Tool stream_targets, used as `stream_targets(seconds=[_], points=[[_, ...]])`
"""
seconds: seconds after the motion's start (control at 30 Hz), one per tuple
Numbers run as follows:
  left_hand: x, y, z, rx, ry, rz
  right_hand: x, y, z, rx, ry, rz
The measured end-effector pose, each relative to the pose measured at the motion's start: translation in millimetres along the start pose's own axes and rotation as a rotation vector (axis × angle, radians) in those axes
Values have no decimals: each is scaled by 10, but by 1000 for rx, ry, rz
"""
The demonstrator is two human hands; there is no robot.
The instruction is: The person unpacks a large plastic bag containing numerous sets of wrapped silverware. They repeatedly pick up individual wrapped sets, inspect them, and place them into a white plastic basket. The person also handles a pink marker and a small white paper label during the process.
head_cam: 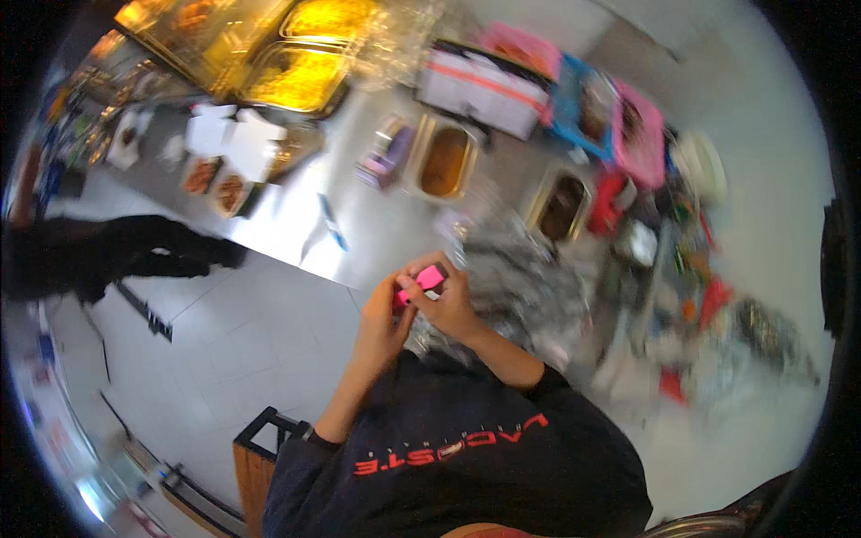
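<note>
Close to my chest, at the edge of a metal table (363,235), both of my hands meet around a small bright pink object (429,277) with a dark end; its exact kind cannot be told. My left hand (385,313) has its fingers around the object's lower end. My right hand (447,302) grips its middle and upper part, with the thumb across it. Beside my hands lies a crumpled heap of clear plastic (525,276). A blue and white pen-like item (331,223) rests on the table beyond them.
Metal food pans (440,161), a second pan (562,204), trays of yellow food (296,77), open white cartons (232,191), a white box (481,91) and pink and blue baskets (583,107) stand on the table. Another person's dark sleeve (121,255) reaches in at left. A wooden stand (254,471) is near me.
</note>
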State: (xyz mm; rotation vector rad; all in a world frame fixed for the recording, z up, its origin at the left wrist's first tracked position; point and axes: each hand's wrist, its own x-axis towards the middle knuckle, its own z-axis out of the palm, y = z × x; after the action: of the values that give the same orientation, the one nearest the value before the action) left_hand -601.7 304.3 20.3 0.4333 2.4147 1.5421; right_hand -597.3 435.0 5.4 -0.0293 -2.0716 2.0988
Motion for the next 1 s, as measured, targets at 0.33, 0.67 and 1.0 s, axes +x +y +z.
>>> stream_targets(seconds=[0.33,0.67,1.0], points=[[-778,216,1427,16,-370,27,-1471,48,-1142,69,285,87],[-639,252,1574,37,-443,143,-1265,-118,-2043,548,511,52],[223,48,2036,381,-259,649,-1272,462,-1973,188,785,0]])
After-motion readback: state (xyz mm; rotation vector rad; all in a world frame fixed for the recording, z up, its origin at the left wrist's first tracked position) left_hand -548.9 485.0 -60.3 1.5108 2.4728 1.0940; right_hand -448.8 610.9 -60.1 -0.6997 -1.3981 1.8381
